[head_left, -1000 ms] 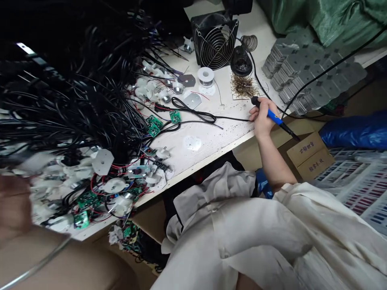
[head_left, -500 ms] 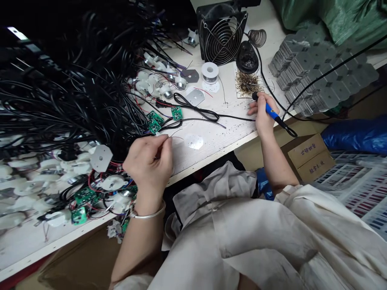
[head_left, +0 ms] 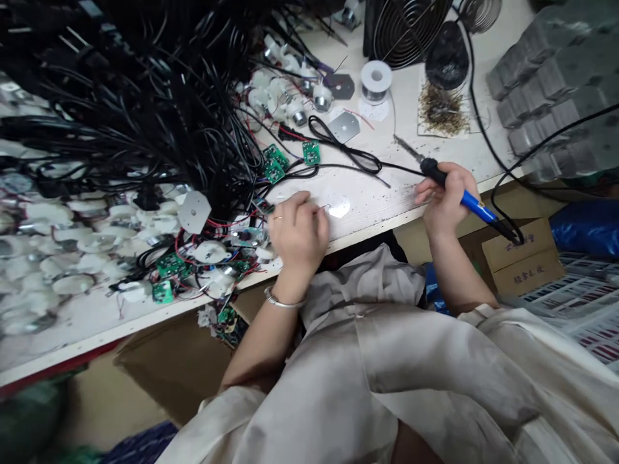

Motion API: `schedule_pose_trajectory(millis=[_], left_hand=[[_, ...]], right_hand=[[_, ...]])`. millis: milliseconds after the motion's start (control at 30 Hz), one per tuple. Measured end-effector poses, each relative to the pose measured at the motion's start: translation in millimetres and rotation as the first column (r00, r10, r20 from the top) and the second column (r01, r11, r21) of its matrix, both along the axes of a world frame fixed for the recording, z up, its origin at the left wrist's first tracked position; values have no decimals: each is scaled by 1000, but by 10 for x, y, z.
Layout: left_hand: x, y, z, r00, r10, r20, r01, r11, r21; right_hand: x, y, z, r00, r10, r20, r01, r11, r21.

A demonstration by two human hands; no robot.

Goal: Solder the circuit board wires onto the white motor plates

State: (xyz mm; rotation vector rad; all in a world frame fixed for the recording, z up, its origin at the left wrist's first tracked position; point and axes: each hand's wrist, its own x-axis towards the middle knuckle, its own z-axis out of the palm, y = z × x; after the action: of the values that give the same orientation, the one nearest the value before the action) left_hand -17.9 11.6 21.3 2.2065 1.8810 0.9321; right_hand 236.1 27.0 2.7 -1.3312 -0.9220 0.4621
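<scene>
My right hand grips a soldering iron by its blue handle. The iron's metal tip points up and left, close to the loose end of solder wire from a white spool. Lower on the table, my left hand is curled with its fingertips down, and a thin strand may show by them; what they pinch is hidden. A round clear patch lies just right of these fingers. Green circuit boards and a looped black cable lie beyond the left hand.
Black cables are heaped at the left, above white motor housings. A soiled pad, a dark pot and a fan stand at the back. Stacked clear plates are at the right, with a cardboard box below the table edge.
The view has shifted. My right hand has drawn the soldering iron off the soiled pad, and its tip now shows near the solder wire. My left hand has moved right and turned palm down.
</scene>
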Motion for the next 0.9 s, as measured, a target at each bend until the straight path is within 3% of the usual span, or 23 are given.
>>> schedule_pose_trajectory(millis=[133,267,533,900], left_hand=[[84,-74,-109,999,42,-25,-44,994,-102],[68,-108,-130,999,34,-21,-36,990,-138],[70,-120,-86,999,47,19,-42,978,-204],[57,-137,-208,998,56,10,-56,998,-38]], right_hand=[[-414,-281,84,965,252,-69,-259,960,-104],[-522,-352,126,910,398,-114,-410,905,-115],[-426,-349,61,870,492,-22,-484,847,-220],[-428,-335,45,852,524,3,-514,837,-186]])
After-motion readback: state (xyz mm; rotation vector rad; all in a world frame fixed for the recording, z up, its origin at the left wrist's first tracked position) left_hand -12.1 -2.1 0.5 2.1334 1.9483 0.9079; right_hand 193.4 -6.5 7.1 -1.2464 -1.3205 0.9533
